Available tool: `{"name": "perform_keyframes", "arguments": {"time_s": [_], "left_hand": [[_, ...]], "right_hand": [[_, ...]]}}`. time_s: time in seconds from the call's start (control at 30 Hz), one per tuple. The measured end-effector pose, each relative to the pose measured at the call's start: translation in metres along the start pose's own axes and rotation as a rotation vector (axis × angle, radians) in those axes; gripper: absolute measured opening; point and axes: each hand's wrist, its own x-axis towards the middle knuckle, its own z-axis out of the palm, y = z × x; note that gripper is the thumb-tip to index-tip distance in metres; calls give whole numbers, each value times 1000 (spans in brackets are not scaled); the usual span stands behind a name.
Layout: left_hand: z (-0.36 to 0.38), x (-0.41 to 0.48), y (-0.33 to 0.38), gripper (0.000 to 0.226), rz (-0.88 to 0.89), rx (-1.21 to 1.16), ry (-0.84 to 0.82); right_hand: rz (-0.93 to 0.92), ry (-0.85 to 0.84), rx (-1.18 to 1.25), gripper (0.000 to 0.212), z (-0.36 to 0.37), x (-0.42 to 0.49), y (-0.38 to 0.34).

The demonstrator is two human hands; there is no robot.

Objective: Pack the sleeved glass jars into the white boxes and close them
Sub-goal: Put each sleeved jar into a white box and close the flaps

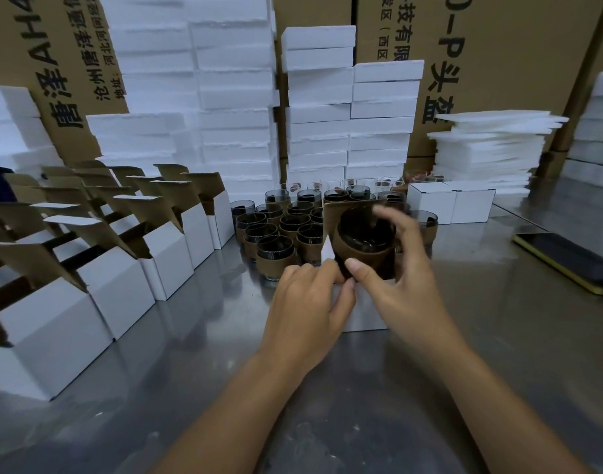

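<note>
Our right hand [408,289] is curling its fingers [394,218] round the brown-sleeved dark glass jar [365,249], tilted over the white cardboard box [366,314] our left hand [308,304] is gripping. We are judging the sleeve a surer hold than the fragile, slippery glass.

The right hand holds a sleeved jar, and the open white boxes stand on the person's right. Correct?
No: the head view shows the open white boxes on the person's left. The right hand does hold the sleeved jar.
</note>
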Motion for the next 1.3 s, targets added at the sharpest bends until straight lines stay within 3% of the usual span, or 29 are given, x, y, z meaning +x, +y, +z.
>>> {"name": "perform_keyframes", "arguments": {"time_s": [0.13,0.43,0.6,0.77,0.87,1.0,1.2,1.3], "left_hand": [[-1,-1,-3,21,-11,-30,-23],[-5,-2,-7,15,-10,-86,-49],[-6,-2,-10,35,-79,-221,-58],[-4,-4,-14,46,-183,-287,-99],[-2,-5,-15,31,-195,-271,-131],[-1,-5,-16,29,-249,-322,-155],[-1,-5,-17,32,-305,-342,-167],[-1,-4,-16,19,-322,-405,-149]], "right_hand": [[-24,-51,-143,22,-1,-1,1],[33,-249,-246,12,-8,-5,1],[-11,-309,-333,27,-4,-9,3],[41,47,-83,24,2,-6,-3],[278,161,108,35,3,-2,1],[487,93,228,56,3,1,8],[464,17,303,72,0,3,13],[454,22,292,62,-2,4,11]]}}
